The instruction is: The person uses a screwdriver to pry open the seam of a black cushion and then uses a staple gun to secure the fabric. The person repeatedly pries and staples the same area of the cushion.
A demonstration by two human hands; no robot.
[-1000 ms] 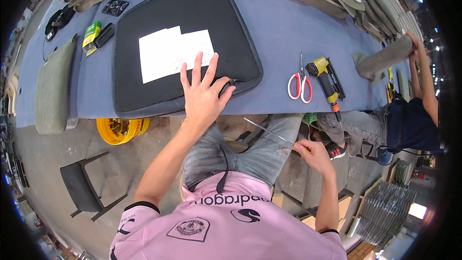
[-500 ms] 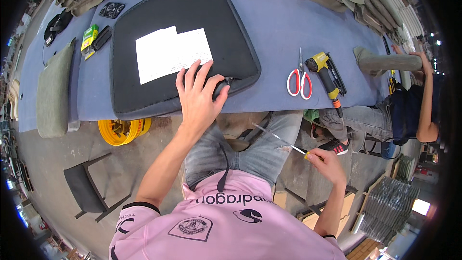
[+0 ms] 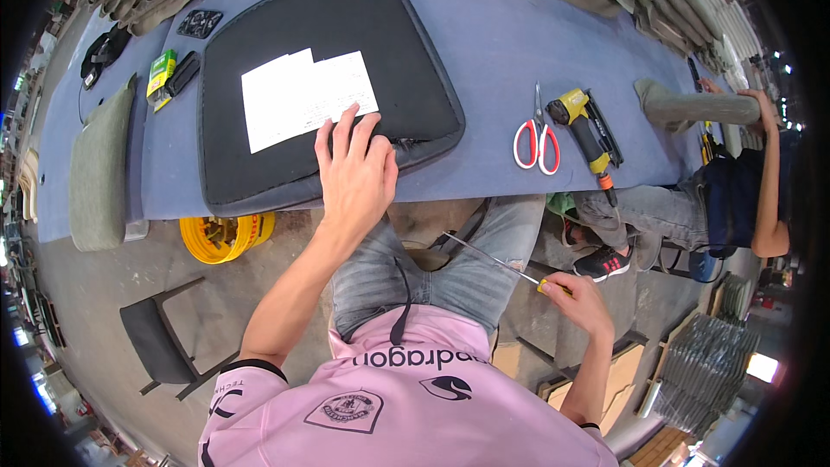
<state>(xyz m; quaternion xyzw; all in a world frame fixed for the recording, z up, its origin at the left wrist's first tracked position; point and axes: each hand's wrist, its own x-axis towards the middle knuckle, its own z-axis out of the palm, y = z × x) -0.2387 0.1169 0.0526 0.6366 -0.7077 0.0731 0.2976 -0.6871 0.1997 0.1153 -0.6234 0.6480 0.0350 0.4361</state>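
A black padded seat cushion (image 3: pixel 406 60) lies on the blue table, its underside up, with white paper sheets (image 3: pixel 294 108) on top. My left hand (image 3: pixel 356 169) rests on the cushion's near edge, fingers stretched out and the fingertips at the lower edge of the paper. Just right of that hand, the black cover is loose and wrinkled along the edge. Above my lap, my right hand (image 3: pixel 579 301) is closed round the yellow handle of a screwdriver (image 3: pixel 494 259). Its long thin shaft points up and left, apart from the cushion.
Red-and-white scissors (image 3: pixel 537 143) and a yellow-black staple gun (image 3: pixel 588 130) lie right of the cushion. A grey-green cushion (image 3: pixel 102 169) lies at the left. Below the table edge stands a yellow bucket (image 3: pixel 201 251). At the right, a co-worker's hands hold a grey-green piece (image 3: pixel 700 109).
My left thumb has drawn in from the loose cover at the cushion edge. The right hand and screwdriver have shifted slightly left and down.
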